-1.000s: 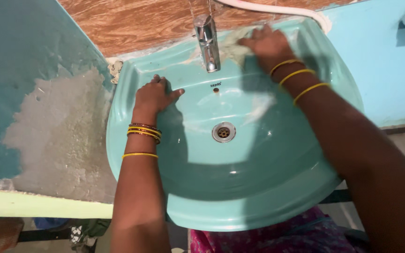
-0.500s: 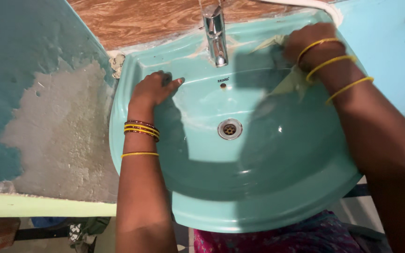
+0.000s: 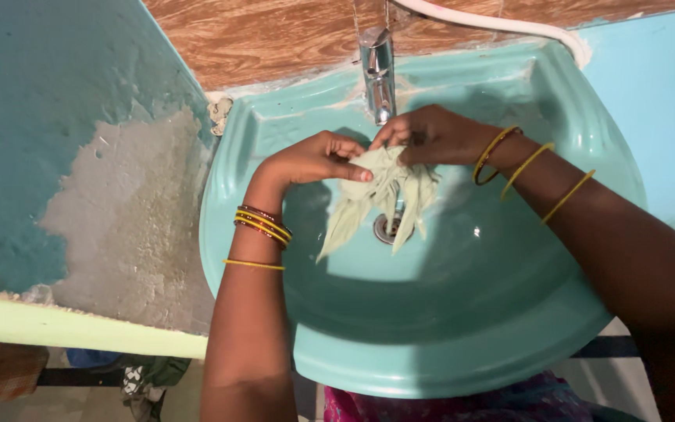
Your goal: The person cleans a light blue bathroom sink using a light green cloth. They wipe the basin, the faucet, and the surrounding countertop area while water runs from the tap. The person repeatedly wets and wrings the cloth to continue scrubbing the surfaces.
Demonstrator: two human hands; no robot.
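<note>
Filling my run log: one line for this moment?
left hand grips cloth | right hand grips cloth | over sink | below tap

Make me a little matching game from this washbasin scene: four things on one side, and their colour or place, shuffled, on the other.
Things:
1. cloth
2. tap
3. basin
4. drain

Descriptions:
A. shiny metal, on the back rim
B. teal, fixed to the wall
C. pale green, held by the left hand and right hand
D. round, in the bowl's bottom, partly behind hanging fabric

Pairs: 1-C, 2-A, 3-B, 4-D
</note>
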